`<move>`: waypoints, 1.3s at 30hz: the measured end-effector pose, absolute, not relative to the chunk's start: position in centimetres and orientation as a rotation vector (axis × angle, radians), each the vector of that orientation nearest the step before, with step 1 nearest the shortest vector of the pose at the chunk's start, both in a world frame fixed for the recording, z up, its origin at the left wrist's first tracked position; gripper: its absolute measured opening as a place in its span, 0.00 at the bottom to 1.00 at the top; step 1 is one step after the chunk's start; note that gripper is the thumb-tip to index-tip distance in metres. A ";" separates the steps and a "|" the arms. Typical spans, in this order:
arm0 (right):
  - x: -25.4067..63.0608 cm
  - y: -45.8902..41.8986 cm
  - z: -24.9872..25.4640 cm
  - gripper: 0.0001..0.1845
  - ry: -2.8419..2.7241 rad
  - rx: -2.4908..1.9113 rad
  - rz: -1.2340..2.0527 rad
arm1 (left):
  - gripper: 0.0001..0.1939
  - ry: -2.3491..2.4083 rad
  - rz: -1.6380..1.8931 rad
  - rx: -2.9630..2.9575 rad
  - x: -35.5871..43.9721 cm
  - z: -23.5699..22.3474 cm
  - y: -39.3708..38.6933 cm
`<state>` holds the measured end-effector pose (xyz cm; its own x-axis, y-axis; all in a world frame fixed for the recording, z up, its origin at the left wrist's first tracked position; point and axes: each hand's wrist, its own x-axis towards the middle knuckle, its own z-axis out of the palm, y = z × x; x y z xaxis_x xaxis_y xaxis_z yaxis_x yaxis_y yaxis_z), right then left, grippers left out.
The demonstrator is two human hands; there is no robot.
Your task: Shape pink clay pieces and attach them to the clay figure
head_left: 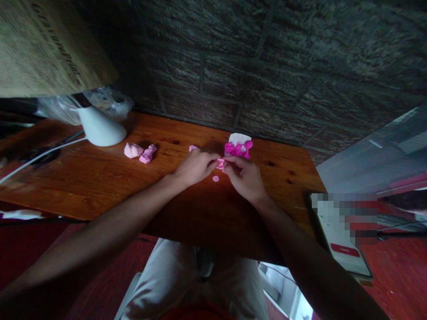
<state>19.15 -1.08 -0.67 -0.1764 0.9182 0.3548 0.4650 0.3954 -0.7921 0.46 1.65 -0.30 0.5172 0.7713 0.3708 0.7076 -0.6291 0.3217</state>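
Left grip (195, 166) and right grip (246, 177) together pinch a pink clay piece (220, 165) over the counter (282, 180). Just beyond the right grip lie magenta shapes (238, 150); the left partly hides a pink lump (192, 147); well left stands a lamp (102, 129).

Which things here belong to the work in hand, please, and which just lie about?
Probably for the work:
soft pink lump, between left hand and right hand
small flat pink piece
two crumpled pink lumps
shaped magenta pieces

Probably lying about:
white-based lamp with printed shade
crumpled clear plastic
flat lit-screen device
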 end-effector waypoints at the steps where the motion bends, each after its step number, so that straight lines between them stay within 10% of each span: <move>1: 19.1 -1.1 -0.8 0.10 -1.796 -1.201 0.683 | 0.11 1.300 0.728 2.621 0.4 -0.3 1.7; 10: 19.0 -0.1 -2.1 0.24 -1.481 -1.109 1.218 | 0.12 1.315 0.847 2.526 0.8 -0.2 1.3; 39: 20.1 -0.7 0.6 0.18 -1.157 -0.902 1.611 | 0.12 0.849 1.339 2.504 0.1 0.0 1.3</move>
